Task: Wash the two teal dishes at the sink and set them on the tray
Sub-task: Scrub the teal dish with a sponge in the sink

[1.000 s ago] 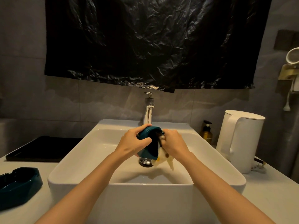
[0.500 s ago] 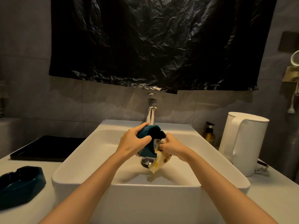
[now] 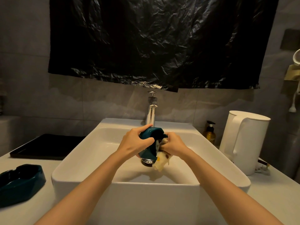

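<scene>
Over the white sink (image 3: 81, 161), my left hand (image 3: 134, 143) grips a teal dish (image 3: 148, 151) held on edge above the drain. My right hand (image 3: 172, 144) holds a pale yellow cloth (image 3: 160, 160) bunched against the dish's inner side; the cloth's loose end hangs below. A second teal dish (image 3: 19, 182) rests on the counter at the left. The black tray (image 3: 47, 146) lies behind it, left of the sink.
A chrome tap (image 3: 151, 111) stands behind the basin; I cannot tell whether water runs. A white kettle (image 3: 243, 142) and an amber pump bottle (image 3: 209, 135) stand at the right. Black plastic sheeting (image 3: 162, 43) covers the wall above.
My right hand has shifted the cloth up and down against the dish's inside. The left hand keeps its hold. The view has drifted slightly.
</scene>
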`<move>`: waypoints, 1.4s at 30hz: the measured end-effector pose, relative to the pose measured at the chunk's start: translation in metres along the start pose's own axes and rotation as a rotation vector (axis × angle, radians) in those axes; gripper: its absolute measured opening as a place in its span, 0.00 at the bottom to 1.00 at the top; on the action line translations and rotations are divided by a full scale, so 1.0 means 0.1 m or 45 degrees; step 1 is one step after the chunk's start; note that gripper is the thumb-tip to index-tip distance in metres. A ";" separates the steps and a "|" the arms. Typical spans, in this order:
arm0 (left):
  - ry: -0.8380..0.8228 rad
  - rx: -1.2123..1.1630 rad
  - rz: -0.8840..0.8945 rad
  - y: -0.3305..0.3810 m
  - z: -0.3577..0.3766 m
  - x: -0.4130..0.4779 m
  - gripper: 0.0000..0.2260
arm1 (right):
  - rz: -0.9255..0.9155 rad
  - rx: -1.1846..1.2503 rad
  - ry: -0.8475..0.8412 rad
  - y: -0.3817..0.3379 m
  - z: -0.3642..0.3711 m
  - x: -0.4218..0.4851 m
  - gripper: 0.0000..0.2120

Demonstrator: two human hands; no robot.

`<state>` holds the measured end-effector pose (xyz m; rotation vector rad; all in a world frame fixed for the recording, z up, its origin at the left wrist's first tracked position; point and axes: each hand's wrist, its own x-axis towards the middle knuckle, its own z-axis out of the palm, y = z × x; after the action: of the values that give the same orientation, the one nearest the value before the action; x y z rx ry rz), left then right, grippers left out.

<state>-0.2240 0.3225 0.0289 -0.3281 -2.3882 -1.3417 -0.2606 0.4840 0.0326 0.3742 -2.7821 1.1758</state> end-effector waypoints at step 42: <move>0.076 0.061 0.032 0.05 -0.01 -0.01 0.24 | -0.136 -0.109 0.021 0.04 -0.01 0.00 0.13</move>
<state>-0.2209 0.3238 0.0328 -0.2999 -2.3549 -1.2634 -0.2613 0.4869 0.0304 0.4959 -2.7487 1.0285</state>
